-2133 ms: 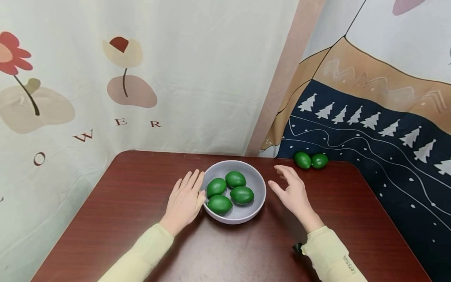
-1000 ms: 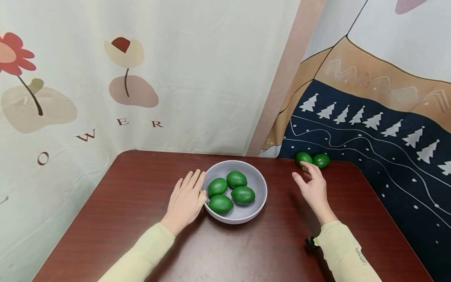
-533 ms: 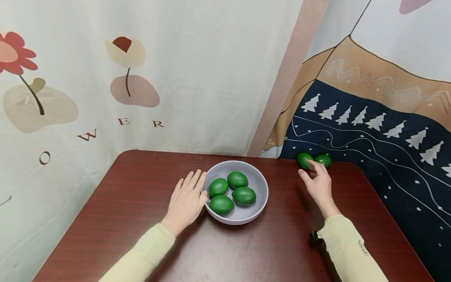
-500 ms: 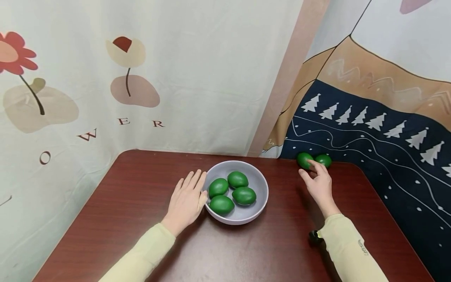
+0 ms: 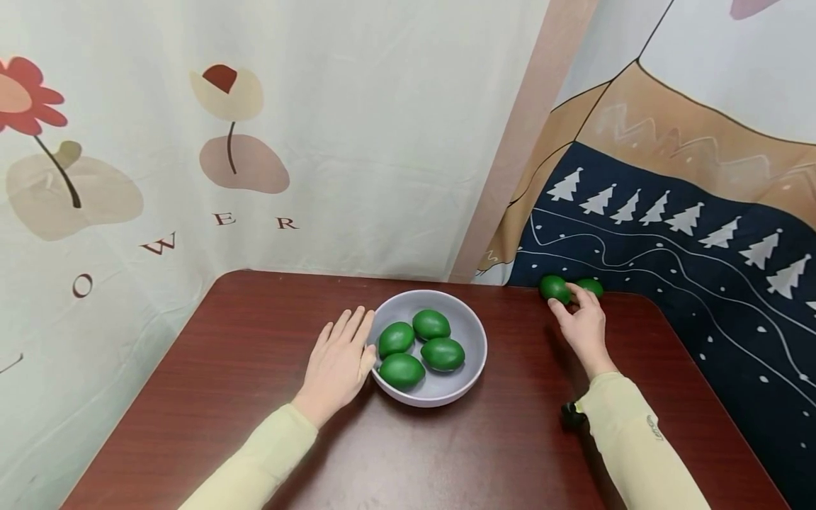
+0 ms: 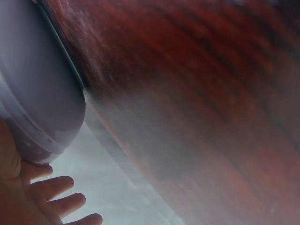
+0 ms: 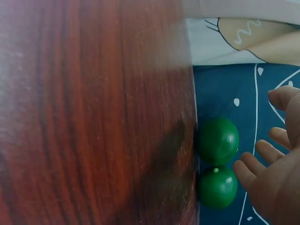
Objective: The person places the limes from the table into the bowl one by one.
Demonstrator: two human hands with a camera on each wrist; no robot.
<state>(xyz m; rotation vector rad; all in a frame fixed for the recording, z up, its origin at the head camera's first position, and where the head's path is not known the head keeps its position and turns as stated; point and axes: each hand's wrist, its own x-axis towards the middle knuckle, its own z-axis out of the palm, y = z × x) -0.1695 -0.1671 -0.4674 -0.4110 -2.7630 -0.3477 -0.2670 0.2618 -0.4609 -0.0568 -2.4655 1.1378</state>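
1. my right hand (image 5: 583,327) is at the far right of the table (image 5: 210,397) — thumb apart from the bent fingers, about the left lime (image 5: 552,289); i cannot tell if they touch it.
2. the right lime (image 5: 593,286) sits just beside that one, at the table's edge by the navy cloth (image 5: 714,297).
3. my left hand (image 5: 338,365) rests against the left side of the grey bowl (image 5: 472,331) — fingers straight, slightly spread.
4. four limes (image 5: 443,354) lie in the bowl.
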